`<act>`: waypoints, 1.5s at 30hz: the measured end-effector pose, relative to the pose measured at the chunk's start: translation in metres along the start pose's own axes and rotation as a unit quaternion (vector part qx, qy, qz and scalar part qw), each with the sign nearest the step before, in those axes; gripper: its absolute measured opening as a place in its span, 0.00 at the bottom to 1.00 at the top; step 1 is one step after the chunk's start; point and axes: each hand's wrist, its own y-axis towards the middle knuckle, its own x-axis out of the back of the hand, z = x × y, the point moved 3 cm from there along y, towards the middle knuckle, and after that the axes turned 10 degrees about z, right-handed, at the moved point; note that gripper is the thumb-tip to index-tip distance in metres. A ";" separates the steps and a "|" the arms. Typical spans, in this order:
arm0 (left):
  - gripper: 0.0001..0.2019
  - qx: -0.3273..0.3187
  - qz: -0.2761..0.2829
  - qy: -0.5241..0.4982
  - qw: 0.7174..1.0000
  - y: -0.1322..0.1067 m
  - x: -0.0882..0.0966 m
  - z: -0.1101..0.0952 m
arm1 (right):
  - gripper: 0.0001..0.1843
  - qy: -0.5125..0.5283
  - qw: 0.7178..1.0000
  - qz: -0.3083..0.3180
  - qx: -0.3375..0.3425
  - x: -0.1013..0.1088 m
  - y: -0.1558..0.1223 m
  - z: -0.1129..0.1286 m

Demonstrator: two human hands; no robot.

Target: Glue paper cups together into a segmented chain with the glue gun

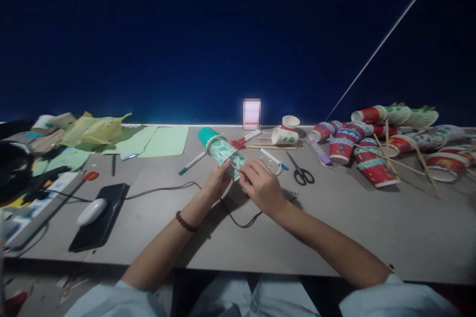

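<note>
On the left of the desk [148,242] a phone [113,203] lies slantwise with a small white case [91,213] on it, and beyond it, further right, is a pale green sheet [167,141]; next comes a marker [191,163] that slants up toward the green cups [217,147]. The left hand [218,182] is wrapped around the side of these cups, its thumb over the patterned wall, and it bears them above the middle of the desk. They are stacked in one line, whose long axis runs from the teal end, up and away to the left, down to the near end at the right, so that the stack points across the front of the body. The right hand [263,184] is the nearer one to that lower end: its fingers are bunched against it, though whether they pinch the rim or only rest there I cannot tell, while the teal end juts out past the left hand, well apart from the right. Right of both hands lie scissors [303,175], handles toward the person, then a heap of red cups [375,168]
</note>
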 end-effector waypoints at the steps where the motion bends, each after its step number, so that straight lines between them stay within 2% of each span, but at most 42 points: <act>1: 0.20 0.000 -0.002 0.000 1.000 0.000 0.000 0.000 | 0.10 -0.001 1.000 0.003 -0.001 0.000 0.000 0.000; 12: 0.18 -0.007 -0.007 0.002 1.000 0.000 -0.003 0.000 | 0.10 -0.026 1.000 0.010 -0.005 -0.002 0.001 -0.002; 25: 0.15 -0.021 0.004 -0.010 1.000 0.003 -0.001 0.001 | 0.08 -0.053 0.997 0.059 0.019 -0.008 -0.002 -0.006; 33: 0.18 -0.014 -0.018 0.002 1.000 0.002 0.000 0.001 | 0.09 -0.027 0.999 0.035 -0.014 -0.003 0.003 -0.005; 45: 0.18 -0.014 -0.024 0.008 1.000 0.002 -0.001 0.000 | 0.08 -0.004 1.000 0.027 -0.013 -0.003 0.003 -0.005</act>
